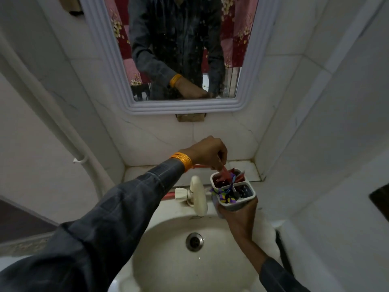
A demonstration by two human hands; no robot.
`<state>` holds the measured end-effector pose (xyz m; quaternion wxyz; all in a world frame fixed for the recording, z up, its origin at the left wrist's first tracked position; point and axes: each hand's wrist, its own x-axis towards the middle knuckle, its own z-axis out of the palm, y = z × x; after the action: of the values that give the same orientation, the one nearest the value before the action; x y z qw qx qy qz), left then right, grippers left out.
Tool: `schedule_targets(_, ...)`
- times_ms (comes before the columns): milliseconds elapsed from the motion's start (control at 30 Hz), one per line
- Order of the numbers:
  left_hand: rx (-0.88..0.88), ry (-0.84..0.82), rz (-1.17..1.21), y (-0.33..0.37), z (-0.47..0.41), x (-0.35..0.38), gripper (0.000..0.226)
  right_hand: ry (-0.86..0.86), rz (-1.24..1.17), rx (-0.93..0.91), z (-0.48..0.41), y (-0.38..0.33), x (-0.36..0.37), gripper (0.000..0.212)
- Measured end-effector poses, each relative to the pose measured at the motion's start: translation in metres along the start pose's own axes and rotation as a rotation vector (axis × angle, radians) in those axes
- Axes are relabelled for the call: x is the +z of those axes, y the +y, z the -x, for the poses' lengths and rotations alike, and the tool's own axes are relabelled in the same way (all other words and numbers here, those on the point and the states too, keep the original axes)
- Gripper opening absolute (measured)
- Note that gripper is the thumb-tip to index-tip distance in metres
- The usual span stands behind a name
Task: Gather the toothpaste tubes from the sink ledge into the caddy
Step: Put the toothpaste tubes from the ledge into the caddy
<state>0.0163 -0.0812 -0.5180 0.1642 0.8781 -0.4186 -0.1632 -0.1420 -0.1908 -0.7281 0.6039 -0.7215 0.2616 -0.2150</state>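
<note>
My right hand [240, 218] grips a white divided caddy [250, 196] from below and holds it above the sink's right rear. My left hand [207, 152] reaches over the caddy from the left, fingers pinched on a red toothpaste tube [223, 170] whose lower end is in the caddy's back compartment. More red tubes [240, 175] stand in that compartment. Purple and yellow wrappers [224, 197] fill the front left compartment. Behind my left wrist a red item [200, 166] lies on the tiled ledge [246, 168], partly hidden.
A cream tap [197, 194] stands at the back of the white basin [168, 260], just left of the caddy. A mirror [179, 49] hangs on the wall above the ledge. Tiled walls close in on both sides, and a white pipe [52, 127] runs down the left wall.
</note>
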Motion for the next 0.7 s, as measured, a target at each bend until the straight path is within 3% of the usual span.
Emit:
schedule_targets(267,0.014,0.137,-0.286,0.015,-0.006,0.000,0.028,-0.012,-0.023,-0.017,0.001,-0.005,0.000,0.125)
schedule_targets(400,-0.002,0.060,-0.278,0.018,-0.009,0.005,0.030,-0.033,-0.067,-0.018,0.002,-0.010,0.002,0.137)
schedule_targets(533,-0.008,0.023,-0.289,0.018,-0.013,0.023,0.025,-0.005,-0.014,-0.029,-0.001,-0.007,0.002,0.117)
schedule_targets(700,-0.014,0.055,-0.274,0.005,-0.021,0.045,0.022,-0.005,-0.011,-0.031,-0.003,-0.004,0.003,0.118)
